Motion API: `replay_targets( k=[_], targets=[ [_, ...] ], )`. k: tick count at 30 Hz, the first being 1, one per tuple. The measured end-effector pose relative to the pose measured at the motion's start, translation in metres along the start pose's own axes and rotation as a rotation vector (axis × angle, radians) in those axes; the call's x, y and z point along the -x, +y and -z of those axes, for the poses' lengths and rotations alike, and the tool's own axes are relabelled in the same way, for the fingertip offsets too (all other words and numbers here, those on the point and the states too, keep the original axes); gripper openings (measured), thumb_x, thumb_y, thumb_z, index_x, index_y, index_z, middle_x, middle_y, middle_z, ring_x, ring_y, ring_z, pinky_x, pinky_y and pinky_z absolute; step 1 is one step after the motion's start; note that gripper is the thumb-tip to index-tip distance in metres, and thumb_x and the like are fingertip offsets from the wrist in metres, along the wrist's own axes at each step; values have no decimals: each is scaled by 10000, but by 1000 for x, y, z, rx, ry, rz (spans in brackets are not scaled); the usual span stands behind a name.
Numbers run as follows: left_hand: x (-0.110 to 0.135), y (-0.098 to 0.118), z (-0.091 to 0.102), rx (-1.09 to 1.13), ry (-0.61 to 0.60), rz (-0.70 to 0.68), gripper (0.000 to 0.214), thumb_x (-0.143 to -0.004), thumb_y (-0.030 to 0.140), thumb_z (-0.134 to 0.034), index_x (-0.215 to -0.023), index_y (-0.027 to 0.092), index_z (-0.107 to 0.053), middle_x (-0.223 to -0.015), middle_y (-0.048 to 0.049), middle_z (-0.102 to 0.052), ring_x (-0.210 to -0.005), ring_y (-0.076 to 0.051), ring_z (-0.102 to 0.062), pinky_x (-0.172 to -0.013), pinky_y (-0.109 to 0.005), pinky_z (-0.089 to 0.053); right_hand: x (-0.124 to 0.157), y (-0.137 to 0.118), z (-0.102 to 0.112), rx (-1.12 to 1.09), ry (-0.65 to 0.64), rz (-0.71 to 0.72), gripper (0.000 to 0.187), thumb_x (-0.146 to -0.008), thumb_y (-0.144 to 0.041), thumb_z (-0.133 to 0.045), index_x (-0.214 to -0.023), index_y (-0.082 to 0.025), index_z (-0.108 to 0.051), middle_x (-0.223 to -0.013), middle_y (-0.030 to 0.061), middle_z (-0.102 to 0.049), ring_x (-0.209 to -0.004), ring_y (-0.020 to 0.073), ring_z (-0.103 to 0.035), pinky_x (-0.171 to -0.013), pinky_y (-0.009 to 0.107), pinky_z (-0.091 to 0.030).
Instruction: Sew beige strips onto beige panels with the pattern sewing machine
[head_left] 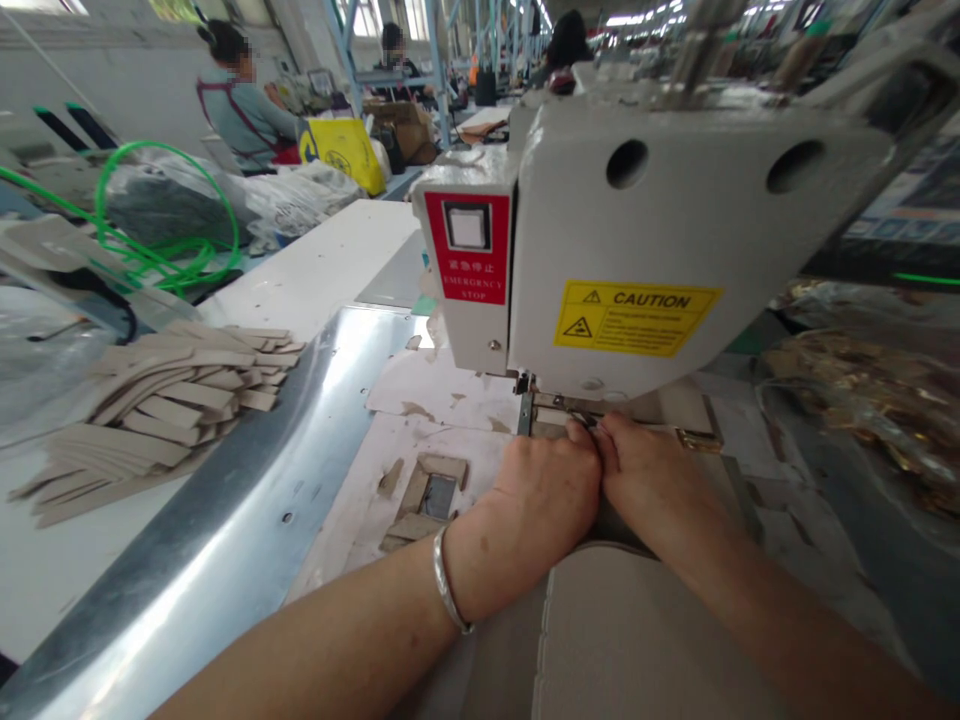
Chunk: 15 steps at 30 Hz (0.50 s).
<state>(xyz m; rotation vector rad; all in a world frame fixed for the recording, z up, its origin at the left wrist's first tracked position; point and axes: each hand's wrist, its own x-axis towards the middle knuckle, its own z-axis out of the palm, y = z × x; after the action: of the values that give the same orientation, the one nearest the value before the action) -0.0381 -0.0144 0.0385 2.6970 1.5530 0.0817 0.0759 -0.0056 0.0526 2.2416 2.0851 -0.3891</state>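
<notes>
Below the head of a large industrial sewing machine (pixel 675 220), my two hands meet over a beige panel (pixel 637 640). My left hand (pixel 544 485), with a silver bangle (pixel 447 580) at its wrist, has its fingers curled down and closed. Against it lies my right hand (pixel 649 475), its thumb and fingers pinched together at the same spot. What they grip is mostly covered by the fingers. Just beyond them are beige strips at the machine's clamp (pixel 525 412). A gold metal piece (pixel 697 440) shows right of my right hand.
Beige strips (pixel 180 395) lie heaped at left beside a shiny metal plate (pixel 300 480). Gold hardware in clear plastic (pixel 862 410) sits at right. A red emergency stop panel (pixel 469 250) faces me. Green tubing (pixel 169 270) and a seated person (pixel 244 100) are behind.
</notes>
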Motion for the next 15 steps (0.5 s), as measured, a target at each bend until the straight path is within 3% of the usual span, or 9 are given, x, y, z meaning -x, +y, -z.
replay_targets(
  k=[15],
  targets=[
    [1,-1,2,-48,15,-17,245,-950,102,-477,-1151,29,-595,-775,-126,-723,-676,-244,-741,-533,-278,-526,2,3,-6,-4,57,14,356,-1036,-346,-318,-1015,-191,-638,-838,132,-744,-794,273,-719,-566,312,-285]
  ],
)
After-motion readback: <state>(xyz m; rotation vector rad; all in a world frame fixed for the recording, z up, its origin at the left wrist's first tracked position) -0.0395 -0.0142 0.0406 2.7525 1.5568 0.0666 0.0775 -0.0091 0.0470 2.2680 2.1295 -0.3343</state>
